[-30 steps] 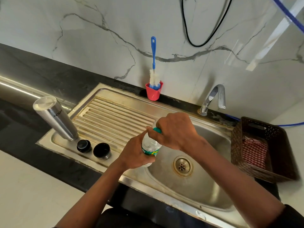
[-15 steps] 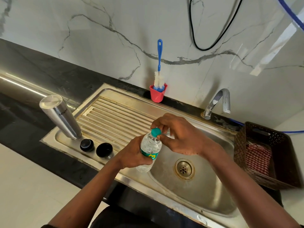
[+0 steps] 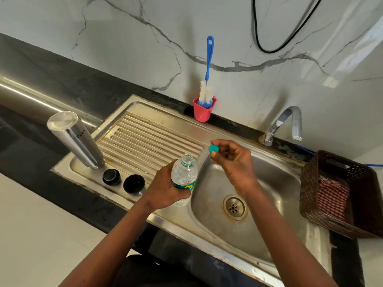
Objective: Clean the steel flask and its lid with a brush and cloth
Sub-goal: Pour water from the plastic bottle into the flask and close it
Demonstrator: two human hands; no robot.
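One flask (image 3: 75,139), two lids (image 3: 112,177), one brush (image 3: 209,65). Left hand (image 3: 165,189) fingers grip one bottle (image 3: 184,172); right hand (image 3: 234,162) fingers pinch one cap (image 3: 213,148).

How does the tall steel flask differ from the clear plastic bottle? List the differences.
The tall steel flask is opaque metal; the clear plastic bottle is see-through with a green label. The flask stands alone on the drainboard; the left hand grips the bottle. Both stand roughly upright.
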